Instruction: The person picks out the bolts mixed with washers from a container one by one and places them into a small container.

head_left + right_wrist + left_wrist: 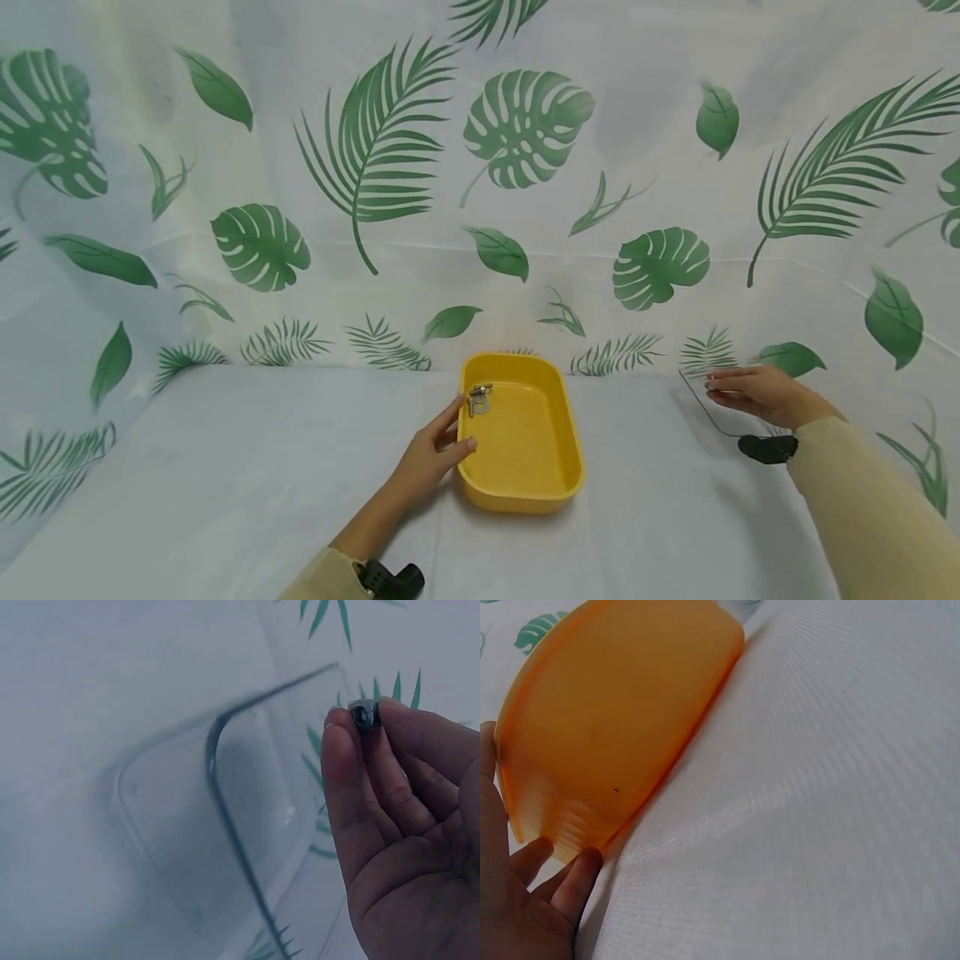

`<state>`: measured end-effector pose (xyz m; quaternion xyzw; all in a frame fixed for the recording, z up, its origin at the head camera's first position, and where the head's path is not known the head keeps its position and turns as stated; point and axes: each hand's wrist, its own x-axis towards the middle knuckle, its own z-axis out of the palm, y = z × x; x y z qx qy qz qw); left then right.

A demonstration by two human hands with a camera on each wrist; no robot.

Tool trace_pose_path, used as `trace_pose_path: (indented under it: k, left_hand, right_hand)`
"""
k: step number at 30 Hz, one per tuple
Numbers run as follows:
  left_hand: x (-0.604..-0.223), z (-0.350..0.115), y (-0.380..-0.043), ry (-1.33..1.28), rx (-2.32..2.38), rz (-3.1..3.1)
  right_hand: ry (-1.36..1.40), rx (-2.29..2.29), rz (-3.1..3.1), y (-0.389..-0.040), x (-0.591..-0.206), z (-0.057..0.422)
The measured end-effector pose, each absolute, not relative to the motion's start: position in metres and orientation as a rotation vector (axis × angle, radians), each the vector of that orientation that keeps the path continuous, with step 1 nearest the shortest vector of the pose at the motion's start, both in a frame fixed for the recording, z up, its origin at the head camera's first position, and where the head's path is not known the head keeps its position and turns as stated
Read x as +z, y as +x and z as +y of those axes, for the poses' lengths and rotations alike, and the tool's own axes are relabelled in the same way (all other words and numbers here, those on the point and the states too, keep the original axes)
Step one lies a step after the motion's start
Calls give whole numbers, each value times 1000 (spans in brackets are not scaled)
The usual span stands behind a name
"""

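Head view: the left hand (429, 454) grips the yellow tray (521, 450) by its left wall — metal pieces (481, 403) lie inside. Right of the tray, the right hand (765, 396) pinches a small nut-like part (365, 715) — by a clear box (212, 761).

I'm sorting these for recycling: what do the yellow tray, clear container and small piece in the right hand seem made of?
Yellow tray: likely plastic; smooth, softly glossy, rounded corners.
Clear container: plastic or glass, can't tell; see-through, with shiny highlights.
Small piece: likely metal; grey, with a faint sheen.
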<state>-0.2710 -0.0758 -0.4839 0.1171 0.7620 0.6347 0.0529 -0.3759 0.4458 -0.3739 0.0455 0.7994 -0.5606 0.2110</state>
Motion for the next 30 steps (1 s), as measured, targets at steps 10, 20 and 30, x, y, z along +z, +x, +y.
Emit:
trace_pose_path:
  k: [10, 20, 30]
  left_hand:
    - [-485, -74, -269, 369, 1926, 2306]
    - [-484, -75, -271, 359, 1895, 2351]
    - [-486, -76, -272, 361, 1911, 2350]
  right_hand:
    - [175, -1583, 2121, -371, -392, 451]
    - [212, -1617, 2010, -369, -395, 435]
    - [343, -1762, 1853, -357, -397, 405]
